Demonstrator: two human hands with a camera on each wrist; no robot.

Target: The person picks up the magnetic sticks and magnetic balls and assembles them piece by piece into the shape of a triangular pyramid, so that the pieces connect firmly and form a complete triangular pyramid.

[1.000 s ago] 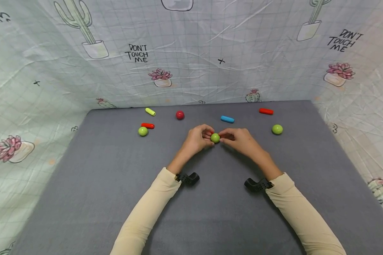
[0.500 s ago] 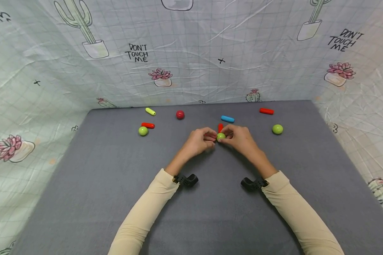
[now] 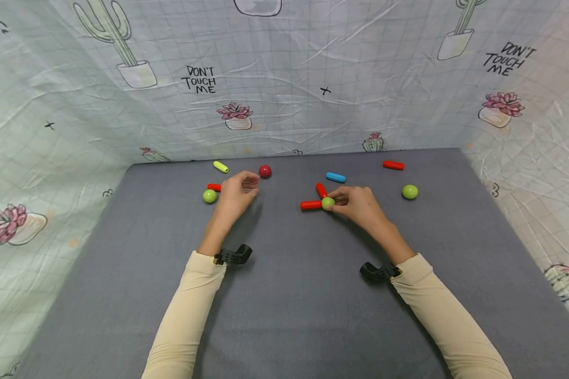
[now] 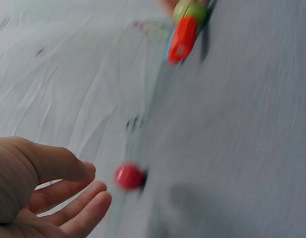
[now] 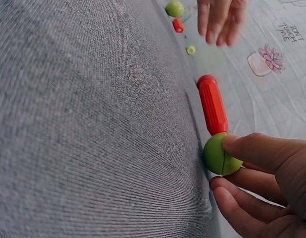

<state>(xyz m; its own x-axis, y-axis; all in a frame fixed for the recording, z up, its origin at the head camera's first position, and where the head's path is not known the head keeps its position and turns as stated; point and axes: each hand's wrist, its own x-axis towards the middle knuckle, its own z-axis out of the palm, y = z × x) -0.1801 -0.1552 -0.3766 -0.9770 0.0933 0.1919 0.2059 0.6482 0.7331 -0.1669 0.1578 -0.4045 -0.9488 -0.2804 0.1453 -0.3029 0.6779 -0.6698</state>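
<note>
My right hand (image 3: pixel 357 205) pinches a green ball (image 3: pixel 328 203) between thumb and fingers. Two red rods stick out from this ball: one red rod (image 3: pixel 311 205) points left, and another red rod (image 3: pixel 321 190) points up and away. In the right wrist view a seam runs across the ball (image 5: pixel 221 154), and the left-pointing rod (image 5: pixel 213 106) meets it end-on. Over the left part of the table, my left hand (image 3: pixel 238 195) holds nothing, its fingers loosely bent. A red ball (image 3: pixel 265 171) lies just beyond its fingertips, seen also in the left wrist view (image 4: pixel 129 176).
Behind the left hand are a second green ball (image 3: pixel 209 196), a partly covered red rod (image 3: pixel 214 187) and a yellow rod (image 3: pixel 221 167). A blue rod (image 3: pixel 335 177), a far red rod (image 3: pixel 393 165) and another green ball (image 3: pixel 410 192) lie toward the back right. A printed curtain (image 3: pixel 294 68) borders the table.
The left hand has let go of the red rod and moved left toward the red ball. The right hand has shifted slightly right and keeps the green ball, with both red rods now exposed.
</note>
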